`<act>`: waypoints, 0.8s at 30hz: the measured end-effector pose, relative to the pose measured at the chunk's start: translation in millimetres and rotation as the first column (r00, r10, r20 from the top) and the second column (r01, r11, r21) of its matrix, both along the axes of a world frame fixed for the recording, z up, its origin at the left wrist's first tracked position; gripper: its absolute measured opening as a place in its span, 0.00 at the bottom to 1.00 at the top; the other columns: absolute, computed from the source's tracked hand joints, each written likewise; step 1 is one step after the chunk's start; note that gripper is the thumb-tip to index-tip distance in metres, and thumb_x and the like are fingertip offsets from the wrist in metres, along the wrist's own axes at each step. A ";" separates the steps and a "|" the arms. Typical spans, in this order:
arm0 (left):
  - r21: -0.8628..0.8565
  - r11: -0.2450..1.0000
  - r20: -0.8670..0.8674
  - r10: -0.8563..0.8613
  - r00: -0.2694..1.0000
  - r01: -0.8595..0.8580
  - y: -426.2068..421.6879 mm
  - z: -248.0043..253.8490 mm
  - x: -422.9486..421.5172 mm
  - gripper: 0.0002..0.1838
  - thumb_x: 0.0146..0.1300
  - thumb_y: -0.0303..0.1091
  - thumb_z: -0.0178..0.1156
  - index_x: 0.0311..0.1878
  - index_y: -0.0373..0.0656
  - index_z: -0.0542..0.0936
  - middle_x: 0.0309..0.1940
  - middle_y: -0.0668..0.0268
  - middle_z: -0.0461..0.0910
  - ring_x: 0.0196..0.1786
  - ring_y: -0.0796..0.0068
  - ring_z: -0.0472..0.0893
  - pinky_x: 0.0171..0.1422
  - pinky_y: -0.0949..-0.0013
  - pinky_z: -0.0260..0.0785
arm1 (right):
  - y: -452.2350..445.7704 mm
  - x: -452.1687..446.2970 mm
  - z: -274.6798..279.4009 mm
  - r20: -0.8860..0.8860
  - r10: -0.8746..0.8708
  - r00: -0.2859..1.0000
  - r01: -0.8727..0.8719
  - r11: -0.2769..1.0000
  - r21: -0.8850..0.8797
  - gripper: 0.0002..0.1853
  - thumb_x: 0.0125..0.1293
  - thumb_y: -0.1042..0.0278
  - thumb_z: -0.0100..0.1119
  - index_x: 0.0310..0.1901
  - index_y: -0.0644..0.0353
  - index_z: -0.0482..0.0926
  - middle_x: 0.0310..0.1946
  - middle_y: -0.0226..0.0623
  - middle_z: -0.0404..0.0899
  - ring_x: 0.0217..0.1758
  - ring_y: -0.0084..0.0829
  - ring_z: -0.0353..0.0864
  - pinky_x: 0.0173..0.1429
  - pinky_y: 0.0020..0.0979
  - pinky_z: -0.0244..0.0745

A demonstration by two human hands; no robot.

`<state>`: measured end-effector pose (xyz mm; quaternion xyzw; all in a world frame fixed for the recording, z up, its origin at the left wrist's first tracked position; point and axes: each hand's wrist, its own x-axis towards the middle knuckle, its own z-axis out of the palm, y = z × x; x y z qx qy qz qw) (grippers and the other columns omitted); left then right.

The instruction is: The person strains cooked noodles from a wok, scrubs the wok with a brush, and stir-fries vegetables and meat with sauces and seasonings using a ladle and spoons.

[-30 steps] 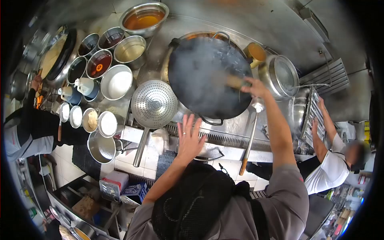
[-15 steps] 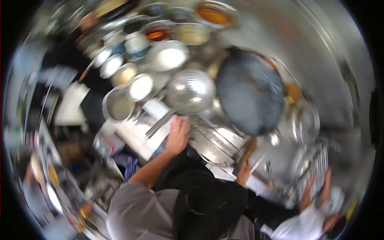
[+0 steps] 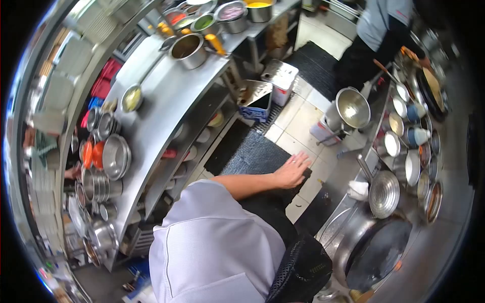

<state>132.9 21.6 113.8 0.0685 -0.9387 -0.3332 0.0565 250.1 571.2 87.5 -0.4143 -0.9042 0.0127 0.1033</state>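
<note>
My left hand (image 3: 292,170) reaches out over the dark floor mat (image 3: 255,149) with its fingers spread and nothing in it. My right hand is out of view, beyond my cap and body. To the right of my left hand, a perforated steel strainer (image 3: 385,194) rests at the edge of the cooking range, its handle pointing up and left. A crumpled white cloth (image 3: 358,190) lies beside it. Below the strainer, a large dark wok (image 3: 380,255) sits tilted on the range.
A steel counter (image 3: 169,96) on the left holds a pot of brown sauce (image 3: 186,46), a steel bowl (image 3: 115,157) and stacked pans. Tins (image 3: 255,98) and a pot with a strainer (image 3: 352,107) stand ahead. Seasoning containers (image 3: 413,167) line the range. A co-worker (image 3: 380,30) stands at upper right.
The view has swung from the range toward the counter and aisle. My left hand has moved away from the strainer handle. My right hand, earlier holding a wooden-handled tool, has left view.
</note>
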 end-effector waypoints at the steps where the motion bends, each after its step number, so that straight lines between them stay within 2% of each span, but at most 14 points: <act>1: -0.001 0.999 -0.009 0.035 0.999 -0.035 -11.7 -5.0 23.1 0.35 0.64 0.35 0.62 0.71 0.37 0.61 0.74 0.46 0.55 0.80 0.41 0.49 0.81 0.41 0.47 | 1.4 -7.0 3.1 -0.012 0.035 0.999 -0.036 0.999 -0.003 0.26 0.70 0.48 0.57 0.62 0.56 0.78 0.50 0.51 0.83 0.52 0.47 0.82 0.51 0.44 0.79; 6: 0.008 0.952 0.172 0.300 0.938 -0.306 -53.8 -29.7 106.6 0.35 0.63 0.35 0.62 0.71 0.37 0.61 0.72 0.46 0.59 0.79 0.39 0.52 0.79 0.42 0.51 | 11.4 -32.4 29.9 -0.080 0.124 0.989 -0.125 0.992 -0.002 0.26 0.71 0.48 0.55 0.63 0.58 0.77 0.51 0.54 0.82 0.53 0.49 0.82 0.52 0.45 0.79; 10: 0.082 0.903 0.218 0.396 0.892 -0.421 -74.0 -48.6 131.6 0.35 0.64 0.35 0.61 0.71 0.35 0.61 0.72 0.45 0.60 0.78 0.39 0.54 0.79 0.44 0.53 | 38.1 -49.0 69.1 -0.182 0.163 0.970 -0.161 0.987 0.022 0.27 0.72 0.48 0.53 0.63 0.59 0.77 0.53 0.56 0.81 0.55 0.50 0.82 0.53 0.45 0.79; 12: 0.096 0.911 0.225 0.372 0.900 -0.401 -80.9 -45.2 127.9 0.33 0.63 0.34 0.61 0.70 0.35 0.63 0.70 0.45 0.62 0.77 0.40 0.56 0.78 0.46 0.54 | 68.3 -63.2 99.7 -0.298 0.176 0.938 -0.168 0.984 0.053 0.27 0.73 0.48 0.53 0.64 0.60 0.77 0.53 0.57 0.81 0.55 0.50 0.82 0.53 0.45 0.79; 13: 0.103 0.915 0.248 0.356 0.901 -0.390 -82.2 -44.6 124.9 0.32 0.63 0.34 0.61 0.69 0.34 0.64 0.68 0.44 0.64 0.76 0.41 0.59 0.78 0.48 0.56 | 97.4 -71.8 113.4 -0.352 0.214 0.911 -0.189 0.976 0.105 0.27 0.73 0.48 0.52 0.64 0.60 0.76 0.54 0.58 0.81 0.56 0.50 0.82 0.54 0.45 0.80; 14: 0.118 0.926 0.219 0.329 0.919 -0.360 -81.5 -44.4 120.0 0.31 0.63 0.33 0.61 0.68 0.34 0.66 0.67 0.44 0.66 0.74 0.42 0.62 0.77 0.49 0.58 | 136.4 -86.8 122.5 -0.334 0.312 0.889 -0.226 0.936 0.271 0.27 0.73 0.48 0.52 0.64 0.60 0.76 0.54 0.58 0.81 0.56 0.50 0.82 0.54 0.46 0.80; 15: 0.137 0.942 0.189 0.278 0.942 -0.305 -79.0 -45.7 111.1 0.30 0.62 0.33 0.61 0.66 0.33 0.67 0.65 0.43 0.69 0.72 0.43 0.65 0.76 0.50 0.59 | 203.3 -93.6 109.4 -0.224 0.386 0.895 -0.249 0.848 0.467 0.27 0.73 0.48 0.51 0.64 0.60 0.76 0.54 0.59 0.81 0.56 0.51 0.82 0.54 0.46 0.80; 16: 0.151 0.964 0.176 0.194 0.965 -0.221 -77.6 -49.4 101.6 0.30 0.62 0.33 0.61 0.65 0.33 0.68 0.64 0.43 0.70 0.70 0.44 0.67 0.75 0.51 0.60 | 152.7 -102.9 186.4 -0.545 0.257 0.798 -0.277 0.960 0.047 0.30 0.74 0.51 0.54 0.71 0.59 0.69 0.64 0.58 0.73 0.62 0.47 0.80 0.61 0.45 0.77; 17: 0.166 0.977 0.164 0.108 0.981 -0.135 -73.6 -53.0 89.3 0.29 0.62 0.34 0.62 0.65 0.33 0.68 0.63 0.43 0.71 0.68 0.44 0.69 0.74 0.52 0.62 | 27.0 -113.2 281.4 -0.800 -0.084 0.595 -0.345 0.871 -0.349 0.32 0.75 0.55 0.56 0.75 0.56 0.61 0.67 0.54 0.70 0.60 0.43 0.81 0.63 0.43 0.77; 18: 0.193 0.980 0.142 0.031 0.989 -0.058 -68.3 -56.0 76.9 0.30 0.62 0.34 0.62 0.65 0.33 0.68 0.62 0.42 0.71 0.67 0.44 0.69 0.73 0.52 0.62 | 44.2 -121.8 292.6 -0.867 0.013 0.498 -0.449 0.859 -0.245 0.36 0.73 0.55 0.60 0.76 0.55 0.57 0.50 0.46 0.81 0.44 0.35 0.84 0.45 0.38 0.82; 19: 0.213 0.977 0.116 -0.036 0.993 0.010 -66.7 -58.6 63.9 0.30 0.62 0.34 0.62 0.65 0.33 0.68 0.62 0.42 0.71 0.67 0.43 0.69 0.73 0.52 0.62 | 10.0 -126.6 314.4 -0.823 -0.065 0.564 -0.414 0.841 -0.350 0.37 0.73 0.59 0.59 0.78 0.53 0.52 0.45 0.43 0.82 0.35 0.29 0.82 0.37 0.33 0.81; 20: 0.216 0.974 0.144 -0.095 0.985 0.062 -64.1 -58.3 48.9 0.30 0.62 0.35 0.62 0.65 0.33 0.68 0.62 0.42 0.71 0.67 0.43 0.69 0.72 0.53 0.63 | -7.1 -123.0 314.8 -0.797 -0.079 0.599 -0.429 0.808 -0.403 0.36 0.74 0.62 0.58 0.78 0.51 0.53 0.34 0.36 0.80 0.24 0.21 0.74 0.26 0.25 0.74; 21: 0.223 0.970 0.172 -0.137 0.976 0.097 -60.1 -58.7 31.1 0.30 0.62 0.36 0.62 0.65 0.32 0.68 0.61 0.42 0.71 0.66 0.43 0.69 0.72 0.53 0.63 | -29.3 -124.6 300.3 -0.848 -0.066 0.526 -0.467 0.811 -0.353 0.35 0.75 0.64 0.56 0.78 0.50 0.52 0.26 0.28 0.72 0.18 0.16 0.67 0.18 0.20 0.64; 24: 0.225 0.962 0.277 -0.214 0.937 0.153 -56.3 -78.0 -19.6 0.29 0.62 0.38 0.62 0.64 0.32 0.70 0.61 0.41 0.72 0.66 0.43 0.70 0.72 0.53 0.63 | -80.4 -153.0 279.9 -0.830 -0.094 0.549 -0.460 0.795 -0.394 0.33 0.75 0.65 0.55 0.78 0.49 0.54 0.24 0.25 0.67 0.16 0.15 0.66 0.16 0.21 0.64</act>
